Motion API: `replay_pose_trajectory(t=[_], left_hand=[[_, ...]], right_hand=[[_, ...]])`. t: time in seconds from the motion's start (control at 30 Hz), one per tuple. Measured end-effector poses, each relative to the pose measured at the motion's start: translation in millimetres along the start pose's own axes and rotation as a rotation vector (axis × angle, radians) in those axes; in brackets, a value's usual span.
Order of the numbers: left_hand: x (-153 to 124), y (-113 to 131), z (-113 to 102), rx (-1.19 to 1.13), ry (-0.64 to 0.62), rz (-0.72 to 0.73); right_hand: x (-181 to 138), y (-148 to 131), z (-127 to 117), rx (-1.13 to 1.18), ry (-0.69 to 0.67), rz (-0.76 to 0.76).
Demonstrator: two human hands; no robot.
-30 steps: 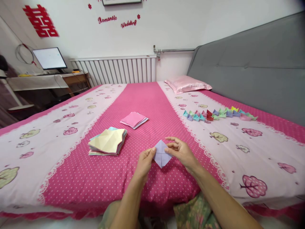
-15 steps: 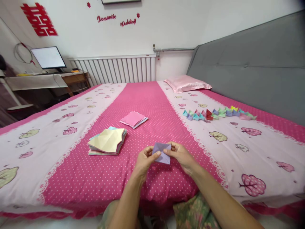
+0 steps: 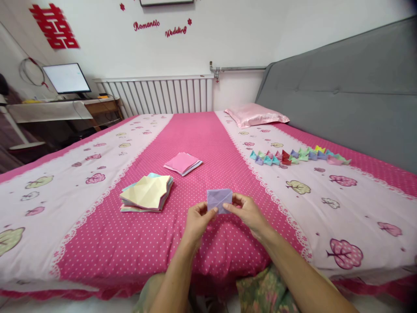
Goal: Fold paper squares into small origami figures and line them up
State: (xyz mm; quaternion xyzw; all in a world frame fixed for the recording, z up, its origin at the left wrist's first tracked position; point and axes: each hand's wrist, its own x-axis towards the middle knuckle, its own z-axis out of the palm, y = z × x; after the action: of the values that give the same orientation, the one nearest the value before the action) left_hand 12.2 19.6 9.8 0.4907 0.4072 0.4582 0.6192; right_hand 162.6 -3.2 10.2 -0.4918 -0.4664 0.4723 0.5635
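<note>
Both hands are gripping one thing, a small purple paper folded to a roughly square shape, held up over the near edge of the bed. The left hand pinches its left side, thumb at the lower left corner. The right hand has its thumb pressed on the front face near the lower middle, with fingers at the right edge; a slanting crease runs across the sheet.

To the left of the hands, on the dotted pink band of the bedspread, lies an uneven stack of paper topped by a creased yellow sheet. Slightly farther and to its right sits a smaller stack with a pink top.

Well to the right, small folded paper shapes in several colours stand close together. Beyond them are a pink pillow and, at the right, a grey headboard. At the far side stands a radiator; far left, a lit monitor rests on a counter.
</note>
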Motion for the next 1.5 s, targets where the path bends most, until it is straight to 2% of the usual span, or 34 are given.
replay_pose_trajectory(t=[0.1, 0.23, 0.4, 0.5, 0.63, 0.73, 0.97, 1.5], left_hand=[[-1, 2, -2, 0.032, -0.001, 0.005], [0, 1, -2, 0.033, 0.008, -0.002], [0, 1, -2, 0.099, 0.088, 0.002], [-2, 3, -3, 0.078, 0.031, -0.043], [-5, 7, -2, -0.093, -0.096, -0.148], [-7, 10, -1, -0.179, -0.136, -0.149], [-7, 12, -2, -0.254, -0.112, -0.111], [-6, 11, -2, -0.140, -0.055, -0.033]], right_hand=[[2, 1, -5, -0.031, 0.008, -0.009], [1, -2, -5, 0.044, 0.015, 0.085], [-2, -7, -2, 0.146, 0.013, 0.159], [-2, -8, -1, 0.161, 0.003, 0.132], [-2, -8, -2, 0.154, -0.005, 0.093], [-4, -11, -3, 0.137, -0.021, 0.060], [-8, -17, -6, 0.213, -0.134, 0.012], [-8, -17, -7, 0.180, -0.122, -0.014]])
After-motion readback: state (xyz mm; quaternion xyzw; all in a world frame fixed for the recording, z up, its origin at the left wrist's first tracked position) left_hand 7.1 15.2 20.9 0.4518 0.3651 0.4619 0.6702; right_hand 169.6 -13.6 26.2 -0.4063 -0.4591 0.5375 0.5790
